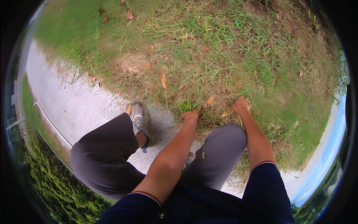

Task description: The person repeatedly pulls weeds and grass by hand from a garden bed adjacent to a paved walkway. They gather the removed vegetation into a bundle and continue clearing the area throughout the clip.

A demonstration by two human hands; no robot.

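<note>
My left hand (191, 115) is low at the edge of the grass, just past the pavement. Its fingers are closed round a tuft of green grass (187, 105), whose blades stick out in front of the knuckles. To the right of my raised knee, my right hand (241, 105) reaches down into the mixed green and dry grass (223, 91). Its fingers curl downward, and their tips are hidden, so what they grip does not show. Two orange-brown dry leaves (210, 100) lie between the hands.
I crouch with one shoe (139, 119) on the pale pavement (71, 99) at left. A curved white rail or kerb (54, 127) and a hedge (63, 183) are farther left. Fallen leaves (163, 78) dot the grass ahead. A blue-and-white strip (320, 160) bends along the right rim.
</note>
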